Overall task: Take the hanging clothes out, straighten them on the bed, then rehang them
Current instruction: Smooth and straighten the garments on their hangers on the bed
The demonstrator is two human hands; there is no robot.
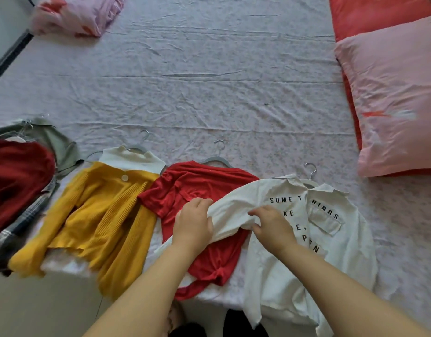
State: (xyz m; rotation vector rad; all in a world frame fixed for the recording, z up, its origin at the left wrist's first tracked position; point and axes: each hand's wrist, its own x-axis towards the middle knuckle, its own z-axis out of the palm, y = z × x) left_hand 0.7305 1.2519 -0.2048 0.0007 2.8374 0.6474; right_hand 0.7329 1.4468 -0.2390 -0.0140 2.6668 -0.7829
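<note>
A white shirt [314, 239] with black lettering lies on its hanger at the near right of the bed [209, 81]. Its left sleeve stretches across a red top [197, 188]. My left hand [192, 227] and my right hand [270, 227] both pinch that sleeve, a little apart. The red top sits on a grey hanger [218, 160]. To its left lies a yellow cardigan [100, 215] over a white top [131, 158], also on a hanger. At the far left is a heap with a dark red garment [15, 178], a green one [54, 142] and a plaid one [22, 222].
Pink and red pillows [394, 93] line the right side of the bed. A folded pink floral quilt [76, 13] lies at the far left corner. The bed's near edge runs under the clothes, with floor [51, 307] below it.
</note>
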